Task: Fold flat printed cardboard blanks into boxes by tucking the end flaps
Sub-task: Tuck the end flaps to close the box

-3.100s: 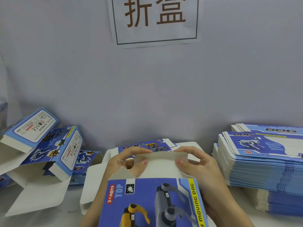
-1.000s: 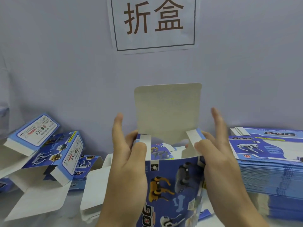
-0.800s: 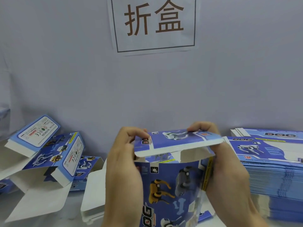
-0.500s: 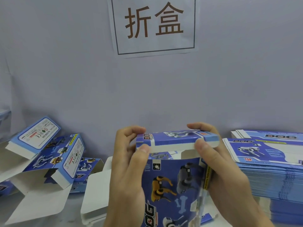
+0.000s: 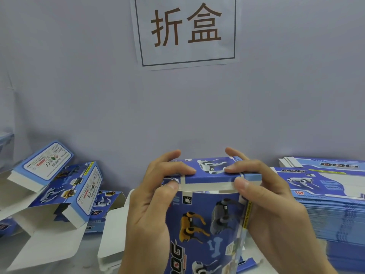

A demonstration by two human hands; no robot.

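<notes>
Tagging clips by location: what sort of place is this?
Likely a packaging workstation: a wall sign above the bench, a tall stack of flat blanks at right, folded boxes piled at left.

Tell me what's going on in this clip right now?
A person is closing the top of a blue printed dog-toy box. The left hand and right hand hold its upper corners and press the top flap down; a white strip shows, so it isn't fully tucked. Folded boxes lie left, a flat-blank stack right.
</notes>
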